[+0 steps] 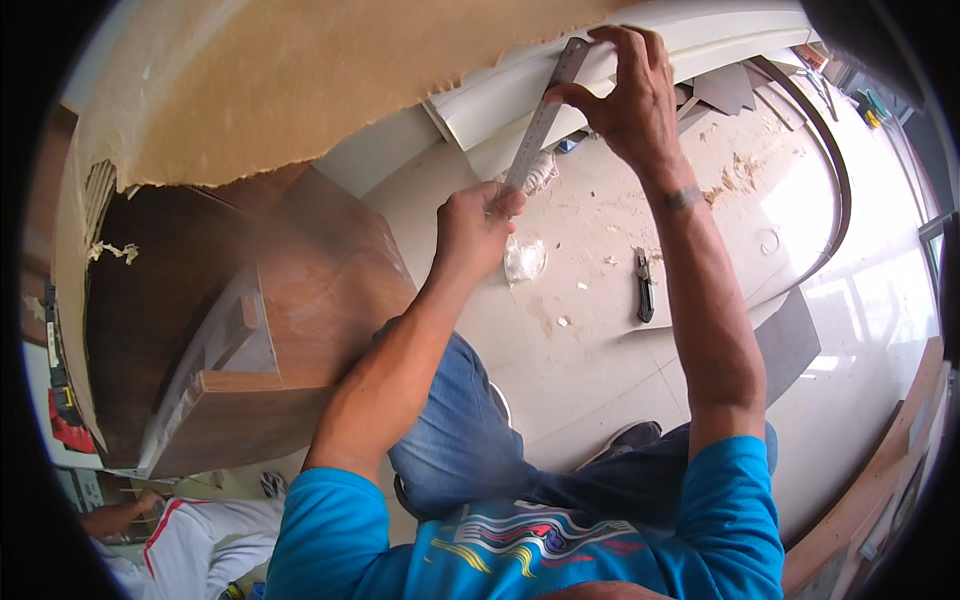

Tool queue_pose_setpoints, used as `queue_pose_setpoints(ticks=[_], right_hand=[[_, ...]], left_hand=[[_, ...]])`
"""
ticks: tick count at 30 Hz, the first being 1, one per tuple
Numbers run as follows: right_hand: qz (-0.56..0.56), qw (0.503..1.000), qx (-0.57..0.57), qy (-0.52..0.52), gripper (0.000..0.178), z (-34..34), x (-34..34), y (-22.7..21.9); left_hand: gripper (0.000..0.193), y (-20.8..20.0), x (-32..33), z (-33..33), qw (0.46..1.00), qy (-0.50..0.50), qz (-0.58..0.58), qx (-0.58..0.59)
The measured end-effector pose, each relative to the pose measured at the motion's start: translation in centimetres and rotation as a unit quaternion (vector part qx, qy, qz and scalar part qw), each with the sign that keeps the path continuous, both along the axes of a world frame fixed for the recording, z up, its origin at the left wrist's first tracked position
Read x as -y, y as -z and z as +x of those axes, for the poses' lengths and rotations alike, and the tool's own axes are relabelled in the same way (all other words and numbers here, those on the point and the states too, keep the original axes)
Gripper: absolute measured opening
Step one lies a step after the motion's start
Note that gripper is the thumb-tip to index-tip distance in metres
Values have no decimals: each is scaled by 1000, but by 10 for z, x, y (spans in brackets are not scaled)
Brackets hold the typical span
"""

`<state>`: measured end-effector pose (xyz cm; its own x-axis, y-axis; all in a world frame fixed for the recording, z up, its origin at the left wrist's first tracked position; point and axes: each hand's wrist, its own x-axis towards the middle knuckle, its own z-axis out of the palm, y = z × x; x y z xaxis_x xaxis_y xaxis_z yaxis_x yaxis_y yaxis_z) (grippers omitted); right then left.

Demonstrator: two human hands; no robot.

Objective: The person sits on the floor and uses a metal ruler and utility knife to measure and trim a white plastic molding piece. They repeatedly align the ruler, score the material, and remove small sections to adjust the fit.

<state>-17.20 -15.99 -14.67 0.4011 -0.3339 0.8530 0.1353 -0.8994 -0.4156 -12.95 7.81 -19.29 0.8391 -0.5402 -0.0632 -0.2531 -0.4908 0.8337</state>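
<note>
My left hand (475, 230) is closed round the lower end of a metal ruler (540, 125), which slants up and to the right. My right hand (637, 105) is at the ruler's upper end. Its thumb lies across the ruler and its bent fingertips rest close to the tip. Behind the ruler runs a long white panel (490, 100). Below my hands, on the light floor (590, 380), lies a black utility knife (644, 285), apart from both of them. A crumpled clear plastic bag (525, 260) sits just beside my left hand.
A torn brown cardboard sheet (280, 90) hangs across the upper left. Below it stands a brown wooden cabinet (320, 270). Shavings (740, 172) and a curved dark strip (845, 180) lie on the floor. Another person in white trousers (215, 535) is at lower left.
</note>
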Motion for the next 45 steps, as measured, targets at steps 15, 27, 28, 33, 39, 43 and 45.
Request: queue_pose_setpoints(ticks=[15, 27, 28, 33, 39, 43, 45], right_hand=[[-86, 990, -103, -45, 91, 4, 6, -1], [-91, 990, -99, -51, 90, 4, 9, -4], [-81, 990, -98, -60, 90, 4, 8, -5], [-69, 992, -75, -69, 85, 2, 21, -3], [-106, 991, -70, -47, 74, 5, 14, -4], [-89, 993, -51, -57, 67, 5, 14, -3], [-92, 993, -51, -48, 66, 7, 14, -1]], left_hand=[[38, 10, 2, 6, 986, -16, -34, -164], [38, 24, 3, 12, 994, -9, -15, -104], [39, 24, 2, 11, 995, -7, -16, -102], [42, 42, 12, 10, 984, 56, -103, -134], [45, 34, 24, 8, 981, 12, -86, -173], [42, 40, 19, 14, 978, 29, -93, -184], [40, 40, 13, 14, 981, 19, -93, -169]])
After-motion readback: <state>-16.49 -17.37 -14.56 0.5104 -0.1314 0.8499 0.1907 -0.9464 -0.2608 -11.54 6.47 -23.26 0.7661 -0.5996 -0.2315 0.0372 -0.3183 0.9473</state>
